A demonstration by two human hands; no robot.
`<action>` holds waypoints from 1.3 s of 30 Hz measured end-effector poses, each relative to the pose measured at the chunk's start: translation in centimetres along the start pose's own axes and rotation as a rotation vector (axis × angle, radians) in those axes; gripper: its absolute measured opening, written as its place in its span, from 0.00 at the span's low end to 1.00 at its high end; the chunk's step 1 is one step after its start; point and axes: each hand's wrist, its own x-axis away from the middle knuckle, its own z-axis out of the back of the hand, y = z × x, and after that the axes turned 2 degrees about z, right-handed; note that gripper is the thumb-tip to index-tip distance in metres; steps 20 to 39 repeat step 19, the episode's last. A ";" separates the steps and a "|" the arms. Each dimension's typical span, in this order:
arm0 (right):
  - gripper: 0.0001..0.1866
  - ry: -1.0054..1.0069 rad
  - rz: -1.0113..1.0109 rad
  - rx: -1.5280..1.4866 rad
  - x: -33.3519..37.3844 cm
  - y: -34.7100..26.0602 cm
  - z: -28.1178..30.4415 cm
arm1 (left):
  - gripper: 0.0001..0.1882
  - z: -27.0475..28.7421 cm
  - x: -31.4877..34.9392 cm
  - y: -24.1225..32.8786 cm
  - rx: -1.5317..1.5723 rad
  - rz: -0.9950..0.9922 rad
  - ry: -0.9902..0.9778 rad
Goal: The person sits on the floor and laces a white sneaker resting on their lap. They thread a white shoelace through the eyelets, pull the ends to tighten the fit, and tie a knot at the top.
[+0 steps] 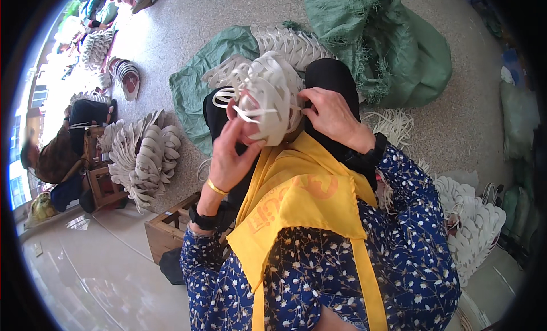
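Above my lap is a white shoe upper (276, 111) with cut-out strips and loose white laces (253, 110) hanging at its left side. My left hand (229, 157) grips its lower left edge, thumb in front and fingers partly hidden behind it. At the upper's right edge, my right hand (335, 115) has thumb and forefinger pinched together; a thin lace seems to be between them, too small to make out surely. Just beyond my knees, a row of similar white uppers (290, 45) lies on a green woven sack (191, 86).
A bulky green sack (404, 63) stands ahead to the right. Stacked uppers (142, 157) lie at left, more (470, 223) at right, near a bundle of laces (393, 126). A wooden stool (162, 231), a striped slipper (125, 79) and another seated person (57, 151) are left.
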 end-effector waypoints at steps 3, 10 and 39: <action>0.15 0.009 0.002 -0.054 -0.1 0.3 -0.2 | 0.18 -2.2 0.1 -0.4 -0.276 -0.229 -0.008; 0.13 0.062 -0.017 -0.100 -0.2 0.5 -0.1 | 0.21 -4.9 -1.8 -1.8 -0.362 -0.321 -0.069; 0.07 -0.091 -0.423 -0.485 -1.1 -0.6 2.3 | 0.22 1.6 -2.4 -2.8 0.465 -0.038 0.169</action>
